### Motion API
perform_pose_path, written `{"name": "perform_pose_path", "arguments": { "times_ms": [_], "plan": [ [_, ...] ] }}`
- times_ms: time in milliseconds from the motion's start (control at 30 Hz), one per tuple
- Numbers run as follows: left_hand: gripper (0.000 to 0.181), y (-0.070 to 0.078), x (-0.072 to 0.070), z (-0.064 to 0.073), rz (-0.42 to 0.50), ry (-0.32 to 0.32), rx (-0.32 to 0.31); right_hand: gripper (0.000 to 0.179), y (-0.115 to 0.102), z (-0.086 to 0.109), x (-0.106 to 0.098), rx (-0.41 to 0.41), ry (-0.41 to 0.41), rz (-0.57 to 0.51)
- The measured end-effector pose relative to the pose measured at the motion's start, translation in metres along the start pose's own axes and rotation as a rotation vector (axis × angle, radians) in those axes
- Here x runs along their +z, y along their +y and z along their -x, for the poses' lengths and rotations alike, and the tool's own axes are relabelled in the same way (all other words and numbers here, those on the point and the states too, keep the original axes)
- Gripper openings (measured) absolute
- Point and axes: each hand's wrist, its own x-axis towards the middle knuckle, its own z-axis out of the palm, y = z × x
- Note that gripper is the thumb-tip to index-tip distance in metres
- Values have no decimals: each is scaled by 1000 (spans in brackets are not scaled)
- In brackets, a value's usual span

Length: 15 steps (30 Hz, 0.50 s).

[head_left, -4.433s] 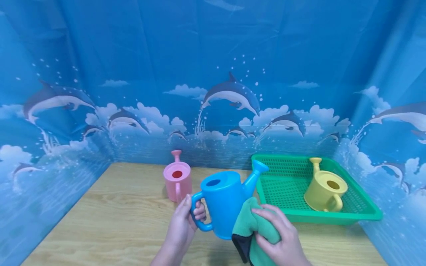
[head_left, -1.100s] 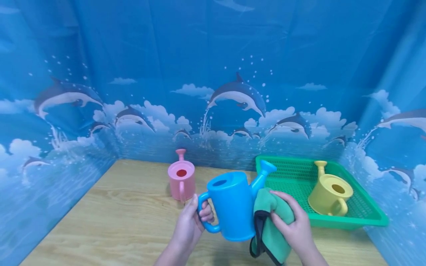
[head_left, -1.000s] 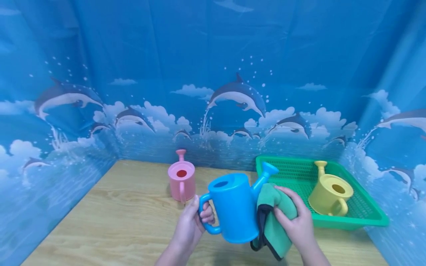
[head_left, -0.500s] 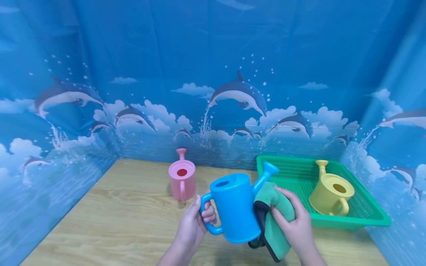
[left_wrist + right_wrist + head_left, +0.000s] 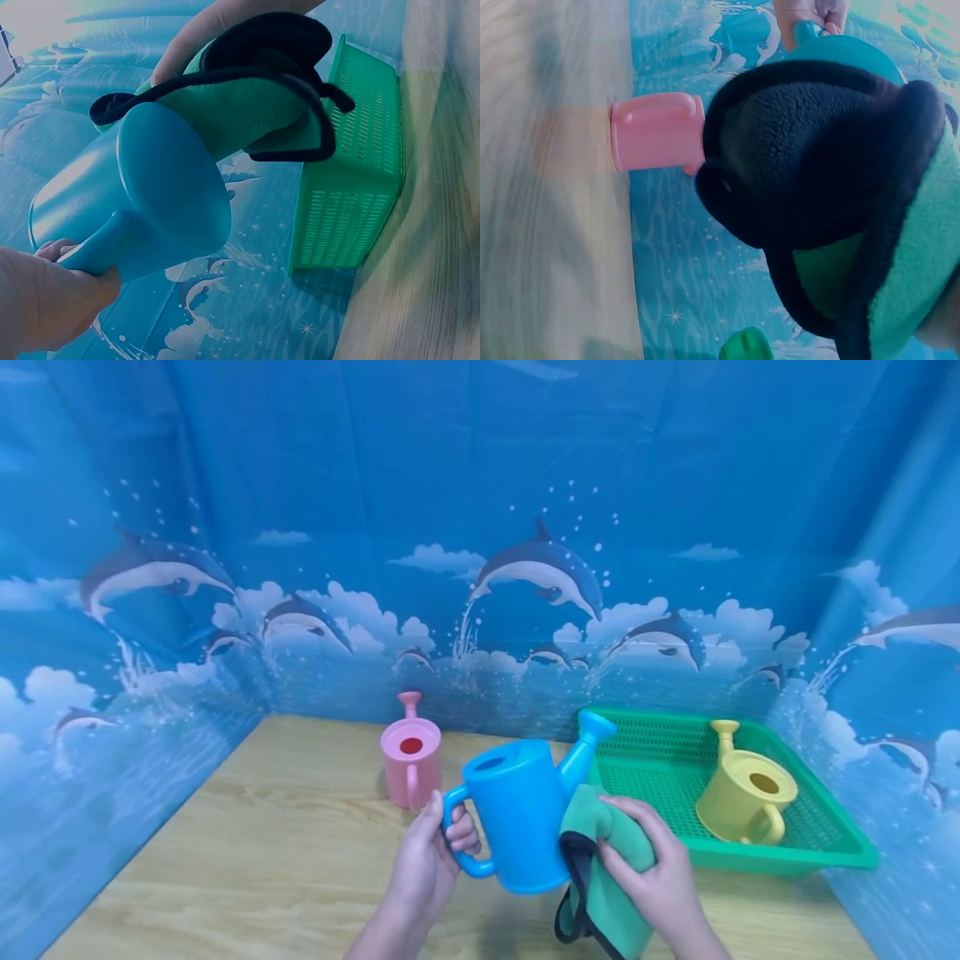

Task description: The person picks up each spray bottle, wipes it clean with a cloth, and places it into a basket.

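A blue watering can (image 5: 519, 818) is held up above the wooden table, tilted slightly, its spout pointing up to the right. My left hand (image 5: 429, 856) grips its handle, fingers curled through the loop. In my right hand (image 5: 656, 872) is a bunched green cloth (image 5: 611, 860) with black edging, pinched between thumb and fingers and laid against the can's right side below the spout. The left wrist view shows the can's bottom and the cloth (image 5: 240, 112) touching its side. In the right wrist view the cloth (image 5: 922, 225) hides most of the can.
A pink watering can (image 5: 412, 764) stands on the wooden table (image 5: 285, 827), behind my left hand. To the right, a green plastic basket (image 5: 780, 857) holds a yellow watering can (image 5: 742, 797). A blue curtain (image 5: 480, 485) with dolphins surrounds the table.
Over the last half second the blue can has shifted slightly left and up, with its spout tipping more upright. The cloth has moved a little left and down along its side. Both grips stay.
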Motion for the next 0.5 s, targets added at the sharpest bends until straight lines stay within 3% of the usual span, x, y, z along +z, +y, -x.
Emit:
{"name": "perform_pose_path", "arguments": {
  "times_ms": [333, 500],
  "plan": [
    [40, 1, 1, 0, 12, 17, -25, 62, 5, -1, -17, -169, -129, 0],
    [39, 0, 2, -1, 6, 37, -18, 65, 5, -3, -24, -203, -111, 8]
  ]
}}
